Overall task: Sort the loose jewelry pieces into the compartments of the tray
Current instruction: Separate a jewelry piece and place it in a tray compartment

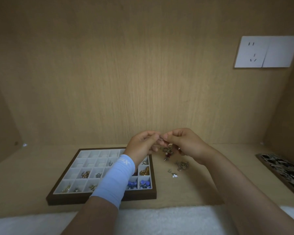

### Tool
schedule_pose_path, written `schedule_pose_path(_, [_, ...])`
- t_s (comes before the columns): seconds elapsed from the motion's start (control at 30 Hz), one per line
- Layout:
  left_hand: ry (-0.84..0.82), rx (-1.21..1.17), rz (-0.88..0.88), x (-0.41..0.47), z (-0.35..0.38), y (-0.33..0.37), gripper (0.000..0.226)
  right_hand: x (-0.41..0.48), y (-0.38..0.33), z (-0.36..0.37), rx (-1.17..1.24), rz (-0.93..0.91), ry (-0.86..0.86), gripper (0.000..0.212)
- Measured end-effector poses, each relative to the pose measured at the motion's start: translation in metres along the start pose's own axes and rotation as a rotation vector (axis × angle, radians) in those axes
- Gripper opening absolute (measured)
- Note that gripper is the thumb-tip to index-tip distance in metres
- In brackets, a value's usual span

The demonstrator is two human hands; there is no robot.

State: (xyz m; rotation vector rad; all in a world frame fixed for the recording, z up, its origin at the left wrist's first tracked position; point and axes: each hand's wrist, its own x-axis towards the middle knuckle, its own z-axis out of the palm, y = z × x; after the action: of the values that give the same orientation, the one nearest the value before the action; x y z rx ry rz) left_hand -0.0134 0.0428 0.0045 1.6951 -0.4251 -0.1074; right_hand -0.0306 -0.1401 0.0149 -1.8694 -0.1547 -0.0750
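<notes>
I note left hand (pixel 141 146) and right hand (pixel 185 143) pinching one jewelry piece (pixel 161 138); tray (pixel 100 199) lies seven o'clock, nearer the left.

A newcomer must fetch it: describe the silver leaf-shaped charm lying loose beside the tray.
Find the brown-framed tray with white compartments on the wooden shelf. To its right lie loose pieces. The charm is the one nearest the viewer, bright silver and leaf-like, lying apart from the tangled rest.
</notes>
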Motion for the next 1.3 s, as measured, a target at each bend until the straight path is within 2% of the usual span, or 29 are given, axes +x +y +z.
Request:
schedule_pose_path(0.17, [0.086,0.120,0.052,-0.010,-0.019,0.010,0.010,0.002,-0.011,0.016,-0.013,-0.088,0.059,0.018])
schedule_pose_path(0.3, [0.104,0.134,0.037,-0.028,-0.047,0.012,0.014,0.001,-0.016,0.042,-0.053,-0.202,0.073,0.009])
schedule_pose_path(0.5, [0.118,0.131,0.017,-0.055,-0.086,0.004,0.008,-0.006,-0.018,0.086,-0.159,-0.303,0.013,0.008])
schedule_pose_path(0.63, [0.118,0.119,0.015,-0.067,-0.106,-0.009,0.012,-0.009,-0.017,0.113,-0.172,-0.331,0.005,0.005])
schedule_pose_path(0.83, [0.176,0.234,0.005,-0.066,-0.122,-0.016,0.012,-0.001,-0.025,0.130,-0.417,-0.396,0.063,0.007])
schedule_pose_path(0.93, [0.232,0.380,0.023,-0.066,-0.137,-0.019,0.011,0.012,-0.034,0.144,-0.496,-0.377,-0.010,0.010])
schedule_pose_path(1.1, [0.320,0.656,-0.046,-0.074,-0.169,-0.028,0.017,0.036,-0.043,0.175,-0.841,-0.385,-0.103,0.012])
schedule_pose_path(1.2, [0.278,0.747,-0.141,-0.078,-0.178,-0.038,0.027,0.046,-0.045,0.188,-0.936,-0.404,-0.154,0.012])
schedule_pose_path(1.3, [0.204,0.795,-0.165,-0.076,-0.179,-0.045,0.036,0.052,-0.045,0.197,-0.970,-0.413,-0.168,0.011])
